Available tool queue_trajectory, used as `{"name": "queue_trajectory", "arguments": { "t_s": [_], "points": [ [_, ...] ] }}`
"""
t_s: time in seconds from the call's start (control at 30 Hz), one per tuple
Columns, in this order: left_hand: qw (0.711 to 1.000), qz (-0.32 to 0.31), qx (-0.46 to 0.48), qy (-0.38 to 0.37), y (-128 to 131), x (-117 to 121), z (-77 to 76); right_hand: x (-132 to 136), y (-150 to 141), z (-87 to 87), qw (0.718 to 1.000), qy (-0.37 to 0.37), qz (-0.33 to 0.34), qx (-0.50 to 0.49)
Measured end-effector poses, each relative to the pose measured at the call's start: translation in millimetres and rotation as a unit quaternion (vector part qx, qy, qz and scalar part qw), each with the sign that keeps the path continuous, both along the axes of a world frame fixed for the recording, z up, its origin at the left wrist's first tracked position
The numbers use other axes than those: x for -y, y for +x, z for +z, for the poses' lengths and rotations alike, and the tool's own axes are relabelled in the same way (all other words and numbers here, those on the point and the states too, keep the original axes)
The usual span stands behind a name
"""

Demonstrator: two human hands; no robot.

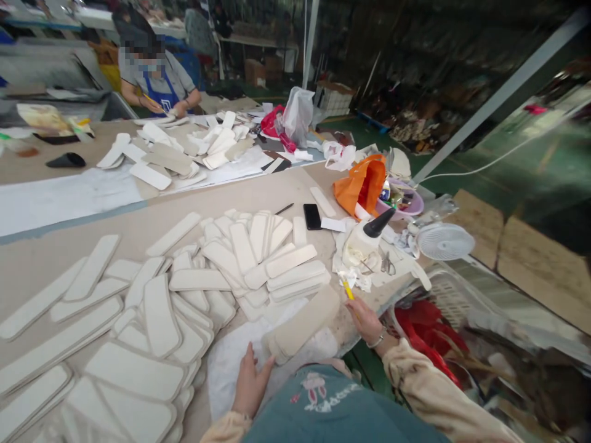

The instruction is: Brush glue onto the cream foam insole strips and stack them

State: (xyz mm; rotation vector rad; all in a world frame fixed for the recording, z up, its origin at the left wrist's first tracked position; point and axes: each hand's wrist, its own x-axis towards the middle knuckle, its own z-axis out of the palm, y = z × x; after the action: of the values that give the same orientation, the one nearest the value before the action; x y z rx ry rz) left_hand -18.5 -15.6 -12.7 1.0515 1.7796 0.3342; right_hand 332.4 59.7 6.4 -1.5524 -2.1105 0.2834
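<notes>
Beige round-ended panels (307, 320), right here at the near edge of the bench (258, 187), overlapping on a white sheet (226, 369)! At their lower left end, the left grip (252, 378): spread wide, thumb at the edge. Over on the other side, the right grip (366, 320), closed around a yellow-handled tool (348, 290), tip beside crumpled white tissue (362, 281). Just beyond, a white bottle (360, 243), black nozzle (379, 223) slanting up to the right. Further out, a black phone (313, 216) lying flat, then an orange bag (357, 187) next to a lilac basin (413, 206). To the left, pale strips (159, 317) galore, fanned and stacked. And across the way, at another bench (28, 175), a person (178, 74) in a blue apron (159, 92), holding a thin yellow tool (152, 102).
</notes>
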Motion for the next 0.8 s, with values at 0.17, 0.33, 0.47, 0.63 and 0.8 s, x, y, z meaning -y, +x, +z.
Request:
{"name": "queue_trajectory", "arguments": {
  "t_s": [0.17,0.33,0.47,0.63,0.8],
  "points": [
    [0.998,-0.030,-0.045,0.007,16,2,2.4,-32,-2,-34.7,0.998,-0.013,0.016,-0.051],
    [0.992,-0.061,-0.106,-0.019,31,-6,6.0,-36,-3,-57.3,0.994,-0.017,0.027,-0.100],
    [0.981,-0.117,-0.154,0.020,31,-9,6.3,-23,-6,-61.4,0.991,-0.038,0.050,-0.122],
    [0.982,-0.086,-0.164,0.046,32,-6,13.8,-10,-5,-53.0,0.984,-0.055,0.053,-0.161],
    [0.964,-0.136,-0.194,0.118,42,0,22.4,-7,9,-21.1,0.985,-0.043,0.038,-0.160]
  ]
}}
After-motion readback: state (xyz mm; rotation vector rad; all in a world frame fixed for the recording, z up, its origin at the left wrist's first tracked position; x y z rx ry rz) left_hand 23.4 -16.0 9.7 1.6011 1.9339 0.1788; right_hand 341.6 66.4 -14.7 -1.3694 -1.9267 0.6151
